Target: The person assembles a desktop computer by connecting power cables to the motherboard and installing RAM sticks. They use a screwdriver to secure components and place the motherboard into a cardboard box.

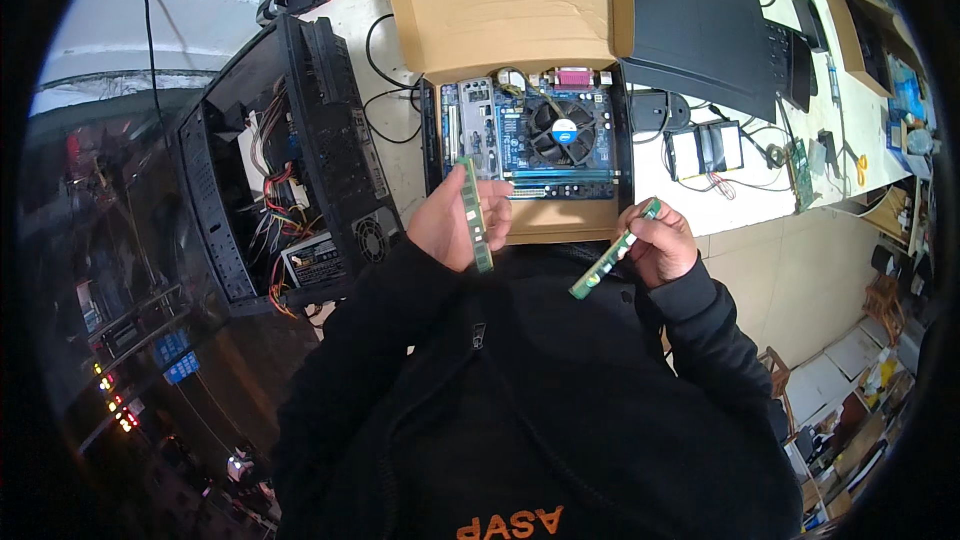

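Note:
My left hand [437,224] holds a green memory stick [473,202], upright along its length, with the fingers reaching behind it. In my right hand [668,248] a second green memory stick [600,270] is pinched near its upper end and slants down to the left. Both sticks are in front of my body, apart from each other. Just beyond them a blue motherboard [515,145] lies in an open cardboard box [565,222]. A black cooling fan [562,135] sits on the board, with memory slots [560,177] along its near side.
An open black computer case [335,140] with loose cables stands to the left. The box's raised lid [500,0] rises at the back. To the right are a large black panel [700,30], a green circuit board [801,175], cables and orange scissors [861,170] on the white table [660,175].

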Demonstrator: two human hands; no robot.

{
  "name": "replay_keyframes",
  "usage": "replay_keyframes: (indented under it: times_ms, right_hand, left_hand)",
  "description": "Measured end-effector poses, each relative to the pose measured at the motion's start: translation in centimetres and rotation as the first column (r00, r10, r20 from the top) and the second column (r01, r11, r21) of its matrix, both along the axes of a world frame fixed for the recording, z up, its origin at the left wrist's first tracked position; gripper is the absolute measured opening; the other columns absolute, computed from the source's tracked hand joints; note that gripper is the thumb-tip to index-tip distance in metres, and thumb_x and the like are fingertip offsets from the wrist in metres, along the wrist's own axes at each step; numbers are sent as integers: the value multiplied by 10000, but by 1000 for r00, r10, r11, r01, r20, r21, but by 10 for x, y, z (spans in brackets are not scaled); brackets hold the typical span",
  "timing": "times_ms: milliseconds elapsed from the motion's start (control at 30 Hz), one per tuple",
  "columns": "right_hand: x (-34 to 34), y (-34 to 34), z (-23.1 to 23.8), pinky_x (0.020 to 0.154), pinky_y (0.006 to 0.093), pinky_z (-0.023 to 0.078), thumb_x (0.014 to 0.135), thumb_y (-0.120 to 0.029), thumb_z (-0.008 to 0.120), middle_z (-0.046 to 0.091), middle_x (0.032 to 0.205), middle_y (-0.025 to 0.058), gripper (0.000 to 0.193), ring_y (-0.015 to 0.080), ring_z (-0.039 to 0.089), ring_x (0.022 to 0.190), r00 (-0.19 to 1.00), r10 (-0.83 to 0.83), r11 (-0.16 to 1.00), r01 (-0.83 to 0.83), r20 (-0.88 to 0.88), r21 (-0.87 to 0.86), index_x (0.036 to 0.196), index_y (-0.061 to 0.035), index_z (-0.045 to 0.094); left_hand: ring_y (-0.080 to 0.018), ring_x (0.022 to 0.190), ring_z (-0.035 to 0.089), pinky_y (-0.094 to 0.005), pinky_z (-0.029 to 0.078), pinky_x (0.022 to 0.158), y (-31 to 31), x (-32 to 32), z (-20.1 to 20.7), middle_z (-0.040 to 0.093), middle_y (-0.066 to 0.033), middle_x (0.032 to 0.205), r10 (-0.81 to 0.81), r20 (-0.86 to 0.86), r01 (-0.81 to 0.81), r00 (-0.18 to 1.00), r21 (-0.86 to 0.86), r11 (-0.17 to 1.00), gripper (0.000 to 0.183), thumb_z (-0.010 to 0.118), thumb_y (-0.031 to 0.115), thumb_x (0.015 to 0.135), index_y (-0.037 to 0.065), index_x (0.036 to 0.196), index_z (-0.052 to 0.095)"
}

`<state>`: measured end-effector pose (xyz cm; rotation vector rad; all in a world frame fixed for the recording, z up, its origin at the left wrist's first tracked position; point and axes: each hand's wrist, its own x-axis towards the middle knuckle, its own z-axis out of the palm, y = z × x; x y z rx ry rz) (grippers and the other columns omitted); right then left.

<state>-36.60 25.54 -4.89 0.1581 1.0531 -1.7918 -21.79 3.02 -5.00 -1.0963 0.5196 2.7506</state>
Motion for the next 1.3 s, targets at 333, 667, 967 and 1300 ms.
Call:
replay_keyframes:
  times_ms: [333,667,967,1300]
  right_hand:
    - [11,-1,15,569,297,483,910,-119,480,588,681,109,155,211,588,570,919,384,922,-377,85,-87,929,12,562]
    - [-21,9,19,418,210,383,943,-198,449,543,595,27,234,100,480,443,919,346,873,-240,-190,425,958,-3,576]
    - [-28,17,-10,423,183,320,870,-72,506,506,591,-9,145,46,417,461,918,227,799,16,-325,601,949,0,603]
    - [-26,-22,6,712,345,485,550,78,514,609,942,166,388,315,575,802,-98,518,844,-103,-850,526,924,7,586]
  left_hand:
    - [-142,606,495,-221,358,475,-4,9,-15,530,-82,777,-157,164,216,974,-455,864,393,368,312,958,-42,995,533]
    - [-92,521,446,-207,321,434,-9,24,-5,526,-52,702,-24,185,126,983,-562,818,223,427,167,925,-21,872,535]
    - [-53,549,474,-175,327,455,-17,37,-4,554,-3,710,78,248,83,966,-578,812,164,502,159,906,13,905,577]
    - [-50,553,445,-204,374,532,-9,38,-17,541,-2,691,51,244,120,969,-634,764,174,514,134,897,-23,924,583]
